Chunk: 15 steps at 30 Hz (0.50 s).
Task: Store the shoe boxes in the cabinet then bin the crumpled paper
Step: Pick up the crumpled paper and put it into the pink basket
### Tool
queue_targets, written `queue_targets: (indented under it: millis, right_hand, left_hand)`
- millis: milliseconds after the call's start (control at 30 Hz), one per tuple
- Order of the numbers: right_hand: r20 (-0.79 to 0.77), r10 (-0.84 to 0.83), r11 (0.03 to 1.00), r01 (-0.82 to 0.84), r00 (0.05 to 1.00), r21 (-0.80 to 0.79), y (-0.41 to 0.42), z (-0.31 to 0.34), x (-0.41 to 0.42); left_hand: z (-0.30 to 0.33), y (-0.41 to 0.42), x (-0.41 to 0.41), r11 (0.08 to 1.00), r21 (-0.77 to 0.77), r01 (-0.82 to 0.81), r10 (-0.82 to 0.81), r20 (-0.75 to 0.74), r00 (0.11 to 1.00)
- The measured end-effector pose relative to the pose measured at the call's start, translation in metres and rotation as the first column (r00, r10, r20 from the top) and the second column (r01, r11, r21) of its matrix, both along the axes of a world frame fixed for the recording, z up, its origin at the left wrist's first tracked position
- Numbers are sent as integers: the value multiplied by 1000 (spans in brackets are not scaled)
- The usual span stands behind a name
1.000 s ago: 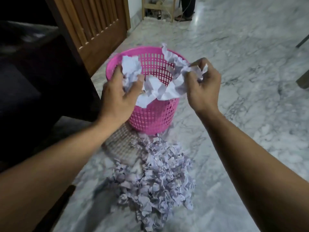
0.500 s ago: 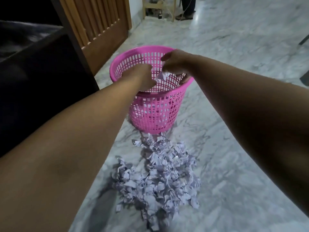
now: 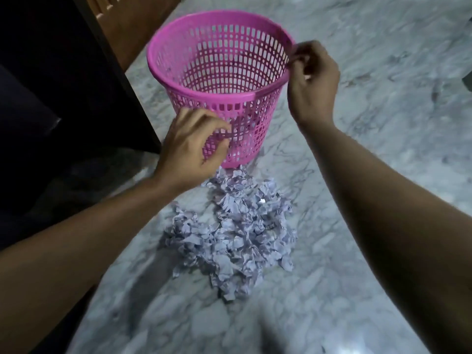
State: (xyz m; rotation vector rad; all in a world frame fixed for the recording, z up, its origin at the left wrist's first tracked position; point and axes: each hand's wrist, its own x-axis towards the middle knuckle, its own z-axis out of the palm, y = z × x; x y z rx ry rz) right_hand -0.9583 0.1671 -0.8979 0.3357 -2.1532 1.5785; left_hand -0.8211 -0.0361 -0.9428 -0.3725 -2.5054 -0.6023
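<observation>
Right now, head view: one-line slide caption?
Both hands, left and right, hang empty beside the pink basket, with crumpled paper piled on the marble floor.

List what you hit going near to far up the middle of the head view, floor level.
Bare marble floor → pile of crumpled paper → pink basket → more marble floor beyond it. The hands are left out: both hang beside the basket, overlapping it.
</observation>
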Motion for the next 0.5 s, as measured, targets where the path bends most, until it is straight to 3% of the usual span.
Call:
queue_targets:
  millis: [67, 133, 200, 233, 267, 333, 500]
  right_hand:
    - [121, -54, 997, 48, 991, 54, 23, -58, 47]
    - [274, -10, 940, -84, 962, 330, 47, -123, 105]
    - [490, -12, 714, -336, 872, 615, 68, -176, 159]
    - [572, -50, 596, -435, 819, 675, 73, -196, 180]
    - [619, -83, 504, -503, 781, 702, 75, -210, 199]
    - [600, -103, 414, -515, 793, 751, 72, -230, 220]
    - [498, -14, 440, -442, 867, 781, 55, -239, 206]
  left_hand:
    - [-44, -13, 33, 996, -79, -47, 72, 353, 933]
    - [-96, -29, 73, 972, -218, -83, 206, 635, 745]
    - [-143, -37, 115, 951, -303, -71, 281, 742, 608]
    - [-159, -36, 132, 951, -302, -59, 280, 771, 572]
    - [-171, -31, 146, 958, -283, -44, 260, 790, 555]
    - [-188, -13, 162, 971, -239, -30, 211, 783, 585]
    - [-192, 35, 147, 991, -108, -80, 132, 691, 710]
